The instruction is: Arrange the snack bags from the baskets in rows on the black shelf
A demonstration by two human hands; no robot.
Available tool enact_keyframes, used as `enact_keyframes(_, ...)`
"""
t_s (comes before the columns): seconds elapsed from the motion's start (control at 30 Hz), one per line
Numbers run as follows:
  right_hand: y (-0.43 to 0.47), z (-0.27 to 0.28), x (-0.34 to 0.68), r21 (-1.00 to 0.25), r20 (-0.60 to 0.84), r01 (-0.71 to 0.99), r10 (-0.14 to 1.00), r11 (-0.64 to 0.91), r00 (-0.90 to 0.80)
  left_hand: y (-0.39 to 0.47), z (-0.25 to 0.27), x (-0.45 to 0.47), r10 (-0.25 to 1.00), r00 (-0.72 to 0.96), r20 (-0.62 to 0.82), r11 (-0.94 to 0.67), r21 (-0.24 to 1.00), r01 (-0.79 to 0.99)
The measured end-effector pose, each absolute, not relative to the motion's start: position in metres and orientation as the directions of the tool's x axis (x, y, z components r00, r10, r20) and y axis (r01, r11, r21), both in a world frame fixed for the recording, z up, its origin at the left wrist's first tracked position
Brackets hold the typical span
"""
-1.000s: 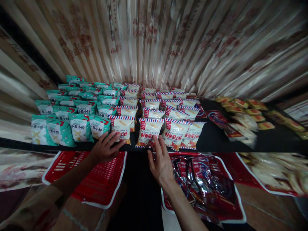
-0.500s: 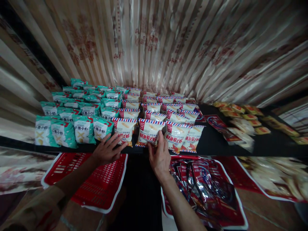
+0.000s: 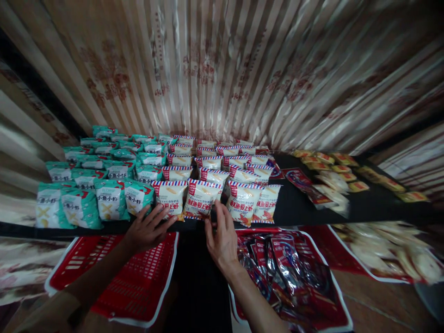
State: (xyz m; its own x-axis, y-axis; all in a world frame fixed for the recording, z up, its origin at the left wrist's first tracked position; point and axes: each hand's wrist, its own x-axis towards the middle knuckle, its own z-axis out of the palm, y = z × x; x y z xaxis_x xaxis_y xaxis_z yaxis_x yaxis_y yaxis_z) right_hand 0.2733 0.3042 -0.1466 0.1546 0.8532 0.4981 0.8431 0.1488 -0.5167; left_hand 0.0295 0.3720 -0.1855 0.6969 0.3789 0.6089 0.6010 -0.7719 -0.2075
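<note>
My left hand (image 3: 148, 227) lies with its fingers spread against the lower front of a white snack bag (image 3: 169, 199) with a striped top edge. Just right of that bag stands a matching snack bag (image 3: 203, 198), upright in the front row. My right hand (image 3: 221, 233) is at this bag's lower right corner, thumb and fingers apart; whether the fingertips touch it is hard to see. Two more white snack bags, one (image 3: 243, 203) overlapping another (image 3: 268, 203), stand to the right. Teal snack bags (image 3: 111, 200) fill the left side in rows.
A black-covered table (image 3: 294, 217) carries the rows. Below its front edge are a red basket (image 3: 138, 277) on the left and another red basket (image 3: 342, 300) of dark red packets (image 3: 287, 259). Farther right are pale packets (image 3: 385, 249) and small yellow packs (image 3: 347, 159).
The snack bag by my right hand has shifted left against its neighbour, widening the gap on its right. My right hand's fingers have loosened from it. The view has swung slightly.
</note>
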Motion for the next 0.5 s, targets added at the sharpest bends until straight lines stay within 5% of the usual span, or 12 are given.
enact_keyframes(0.23,0.335,-0.087,0.309,-0.348,0.612,0.901,0.791,0.26,0.008,0.371,-0.186,0.028,0.387,0.726,0.569,-0.788,-0.205,0.581)
enact_keyframes(0.5,0.412,-0.051,0.341,-0.173,0.339,0.939,0.913,0.299,-0.228,0.37,-0.182,0.031,0.396,0.721,0.568,-0.779,-0.207,0.591)
